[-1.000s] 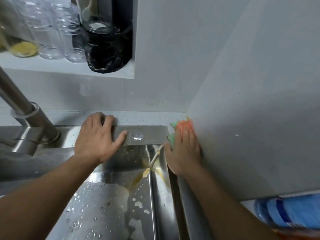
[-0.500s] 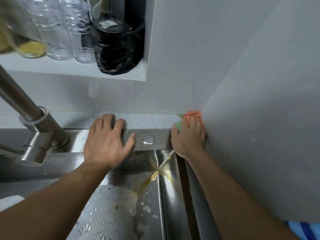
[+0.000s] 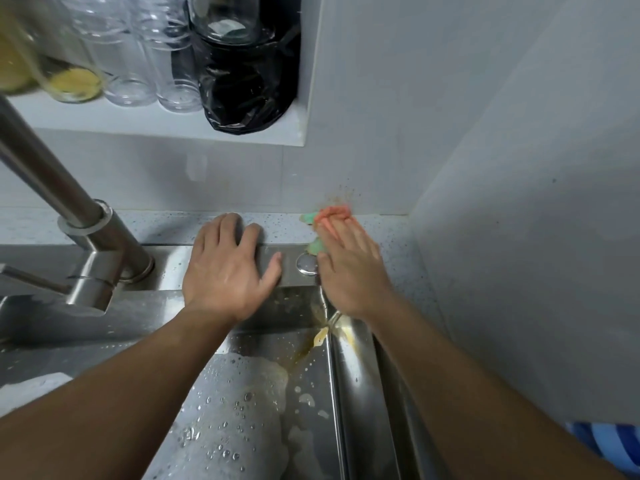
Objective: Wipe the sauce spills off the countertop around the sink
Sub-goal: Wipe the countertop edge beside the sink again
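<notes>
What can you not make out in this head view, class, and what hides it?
Cloth: mostly under the right hand, and blurred; its shape is unclear.
Countertop beneath the right hand and left hand: any spill there is hidden.
Faucet: spout cut off by the left edge.
Blue striped thing: cut off at the bottom right corner; unidentifiable.

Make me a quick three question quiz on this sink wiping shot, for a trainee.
1. True or false: the left hand lies flat on the steel ledge beside the faucet, holding nothing.
2. The right hand presses the orange-green cloth onto: A the faucet, B the countertop by the back wall, C the glass shelf.
3. Fill in: yellowish sauce streaks run down the rear right corner inside the ____.
Key: 1 true; 2 B; 3 sink.
</notes>
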Demonstrator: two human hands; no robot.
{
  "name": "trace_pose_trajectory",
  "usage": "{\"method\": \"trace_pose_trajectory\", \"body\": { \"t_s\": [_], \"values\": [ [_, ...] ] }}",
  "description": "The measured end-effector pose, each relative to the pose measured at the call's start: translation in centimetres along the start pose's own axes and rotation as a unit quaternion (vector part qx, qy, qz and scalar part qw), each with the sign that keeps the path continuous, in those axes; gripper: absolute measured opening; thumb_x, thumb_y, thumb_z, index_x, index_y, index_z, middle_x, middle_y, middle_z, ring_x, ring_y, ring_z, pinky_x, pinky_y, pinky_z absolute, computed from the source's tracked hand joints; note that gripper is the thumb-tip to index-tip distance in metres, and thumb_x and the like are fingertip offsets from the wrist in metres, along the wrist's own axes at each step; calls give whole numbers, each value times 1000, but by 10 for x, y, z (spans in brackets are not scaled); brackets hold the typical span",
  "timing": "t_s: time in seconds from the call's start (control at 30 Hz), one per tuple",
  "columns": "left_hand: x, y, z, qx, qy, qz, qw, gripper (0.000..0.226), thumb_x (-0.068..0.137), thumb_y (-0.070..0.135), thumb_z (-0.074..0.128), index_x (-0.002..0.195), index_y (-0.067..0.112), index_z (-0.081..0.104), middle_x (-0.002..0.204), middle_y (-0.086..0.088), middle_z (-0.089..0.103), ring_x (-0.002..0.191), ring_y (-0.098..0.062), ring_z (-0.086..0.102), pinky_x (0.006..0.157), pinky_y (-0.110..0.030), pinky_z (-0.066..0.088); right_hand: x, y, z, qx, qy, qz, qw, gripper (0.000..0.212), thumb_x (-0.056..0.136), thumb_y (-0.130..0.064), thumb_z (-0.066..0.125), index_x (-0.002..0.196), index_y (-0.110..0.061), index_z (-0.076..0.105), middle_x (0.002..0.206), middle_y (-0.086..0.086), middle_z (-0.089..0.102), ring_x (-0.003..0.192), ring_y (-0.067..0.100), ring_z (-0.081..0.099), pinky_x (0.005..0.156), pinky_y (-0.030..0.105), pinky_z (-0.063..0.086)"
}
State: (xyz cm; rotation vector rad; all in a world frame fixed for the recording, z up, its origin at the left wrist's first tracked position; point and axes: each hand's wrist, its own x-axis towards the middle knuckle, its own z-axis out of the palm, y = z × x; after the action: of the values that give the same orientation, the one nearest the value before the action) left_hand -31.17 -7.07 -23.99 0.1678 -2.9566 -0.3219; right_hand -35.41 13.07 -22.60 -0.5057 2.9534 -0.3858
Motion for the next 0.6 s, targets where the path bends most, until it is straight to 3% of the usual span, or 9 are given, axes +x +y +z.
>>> {"method": "trace_pose_trajectory", "body": {
  "t_s": [0.07,0.13,0.27,0.4,0.53,0.6],
  "values": [
    [0,-1,0,2,-10,2,1000,54,91,63,32,121,23,51,132,-10,45,128,-33,39,110,-49,34,4,32,-7,-31,27,89,995,59,108,-47,20,163,-29,11,172,0,10,159,24,0,128,53,4],
    [0,-1,1,5,-8,1,1000,55,92,63,30,122,23,51,132,-11,45,129,-33,38,110,-49,33,6,47,-12,-42,16,164,985,64,108,-49,19,165,-20,8,173,5,5,159,26,-3,128,48,-1],
    [0,-1,1,5,-2,5,1000,55,92,62,32,121,20,53,131,-13,46,128,-34,39,110,-50,33,-39,28,-8,-18,19,159,987,72,106,-57,16,164,-21,-5,173,2,-8,159,23,-9,125,43,-7],
    [-1,1,-3,3,-6,-1,1000,56,91,61,33,122,19,54,133,-14,46,130,-35,37,111,-50,32,-125,23,-8,-42,-34,190,980,84,92,-68,-4,163,-24,-12,172,-1,-16,157,19,-17,125,41,-10],
    [-2,2,-4,5,-4,1,1000,56,91,60,31,122,19,54,133,-13,47,129,-35,38,111,-49,32,-58,34,-9,-21,-5,168,986,73,105,-59,13,163,-22,-11,172,1,-16,157,22,-17,122,42,-12],
    [-5,1,-3,9,3,0,1000,56,91,60,31,121,19,54,132,-13,47,128,-34,39,111,-48,32,-22,30,-9,-44,-9,115,992,70,108,-52,19,164,-21,-9,172,4,-14,157,25,-16,122,43,-12]
  ]
}}
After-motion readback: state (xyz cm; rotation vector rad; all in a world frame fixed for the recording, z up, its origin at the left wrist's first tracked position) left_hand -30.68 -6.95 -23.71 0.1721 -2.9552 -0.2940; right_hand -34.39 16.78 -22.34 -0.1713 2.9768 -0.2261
